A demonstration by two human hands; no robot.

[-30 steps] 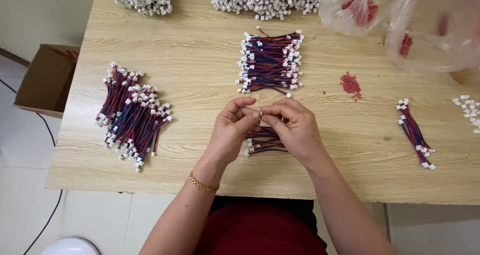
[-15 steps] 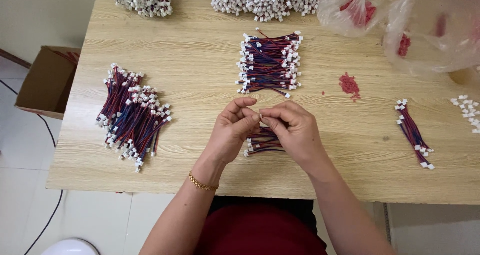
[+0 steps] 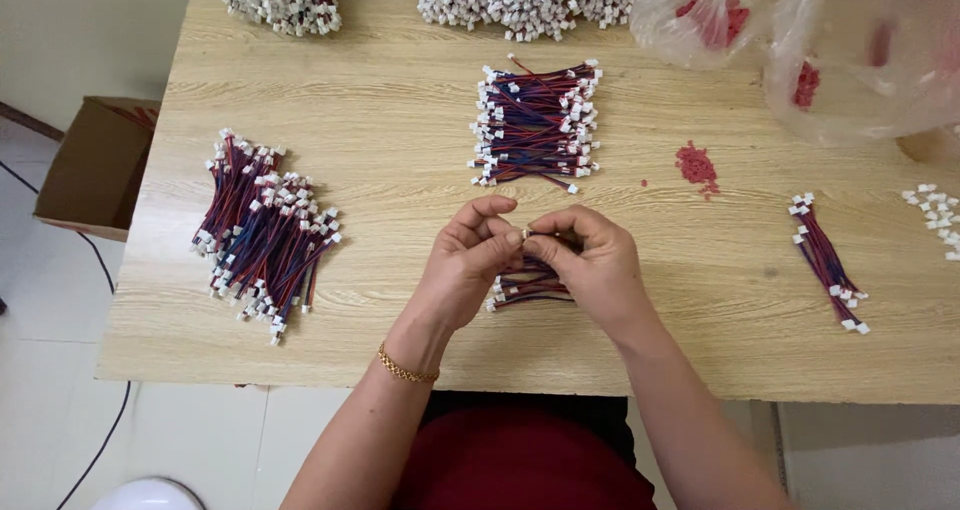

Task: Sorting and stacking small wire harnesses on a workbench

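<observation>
While the left hand (image 3: 470,260) and the right hand (image 3: 590,260) met just above the wooden table (image 3: 400,130), their thumbs and forefingers were pinched shut on a small white connector (image 3: 524,234) at the end of a red-and-blue wire lead. More of the same leads lay in a small bundle (image 3: 525,285) beneath the palms, partly hidden by them. Doing this step well seemed to call for a light fingertip hold, the connector squarely between both hands so that it would not twist, and the trailing wires kept low over the bundle. A neat stack of leads (image 3: 536,120) lay farther up the table, a loose heap (image 3: 262,228) sat well to the left, and a thin bunch (image 3: 825,260) lay to the right. Small red bits (image 3: 697,165) were scattered near two clear plastic bags (image 3: 860,60).
</observation>
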